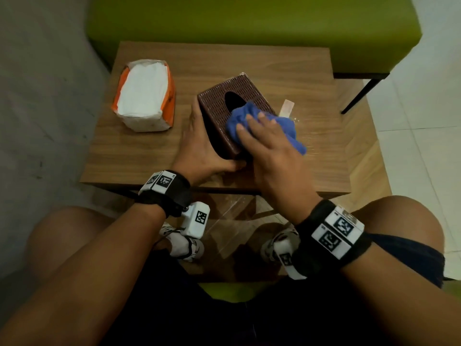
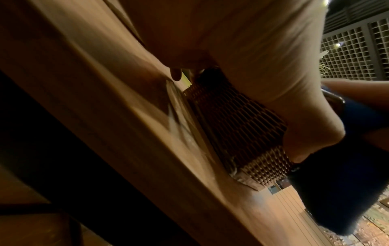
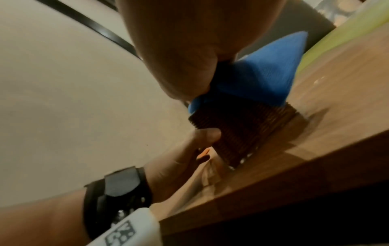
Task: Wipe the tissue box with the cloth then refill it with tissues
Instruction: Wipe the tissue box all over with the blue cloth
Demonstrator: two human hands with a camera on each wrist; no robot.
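Observation:
A brown woven tissue box (image 1: 219, 106) with a dark oval slot stands on the wooden table (image 1: 249, 61). My left hand (image 1: 199, 146) grips its left side, thumb wrapped round the near corner. My right hand (image 1: 269, 146) presses a crumpled blue cloth (image 1: 282, 124) onto the box's top with straight fingers. The cloth hangs over the box's right edge. In the right wrist view the blue cloth (image 3: 263, 69) lies on the box (image 3: 242, 129) under my palm. The left wrist view shows the box's (image 2: 238, 129) woven side under my left hand (image 2: 252, 58). An opened orange pack of white tissues (image 1: 143, 96) lies left of the box.
A small pale strip (image 1: 287, 107) lies on the table just right of the box. A green sofa (image 1: 249, 26) stands behind the table, its black leg (image 1: 361, 93) at the right. My knees and shoes are below the table's near edge.

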